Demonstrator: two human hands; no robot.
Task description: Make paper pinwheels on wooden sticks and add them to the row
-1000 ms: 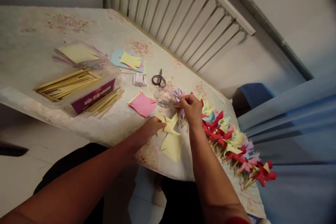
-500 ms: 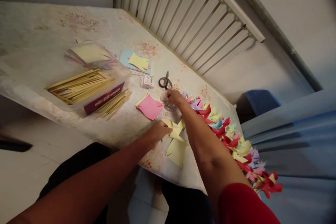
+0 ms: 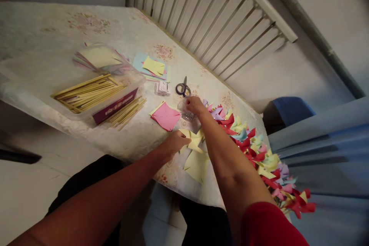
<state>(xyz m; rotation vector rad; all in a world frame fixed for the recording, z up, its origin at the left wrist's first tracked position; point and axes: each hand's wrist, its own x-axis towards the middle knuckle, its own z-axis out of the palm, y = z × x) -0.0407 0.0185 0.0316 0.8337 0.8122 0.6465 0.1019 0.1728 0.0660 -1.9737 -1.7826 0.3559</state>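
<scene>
Left hand (image 3: 174,143) rests on the near edge of the desk (image 3: 43,46), fingers curled down onto a pale yellow folded paper pinwheel blank (image 3: 193,141), pinching its left side; the blank lies flat w/ another pale yellow paper sheet (image 3: 196,165) just below it, hanging partly over the desk edge.

Right hand (image 3: 194,104) is stretched forward, fingers bunched at a small clear plastic bag of shiny bits (image 3: 187,112). Fingertips touch the bag's top; can't tell if sth is pinched between them.

Just left of the bag: pink square paper sheet (image 3: 166,117) w/ a yellow sheet under it. Behind the bag: black-handled scissors (image 3: 182,88) and a small white box (image 3: 162,88) beside them. Further back, a stack of coloured paper squares (image 3: 151,68), yellow on top.

Left part of the desk: clear plastic tub (image 3: 86,84) w/ a purple label, holding light wooden sticks (image 3: 86,93) and more coloured paper at its far end; extra sticks lie beside the tub on the desk.

Right of the right forearm, a long row of finished paper pinwheels (image 3: 253,150) – red, yellow, green, pink, lilac – runs along the desk edge toward the near right. White radiator (image 3: 207,19) stands behind the desk.
</scene>
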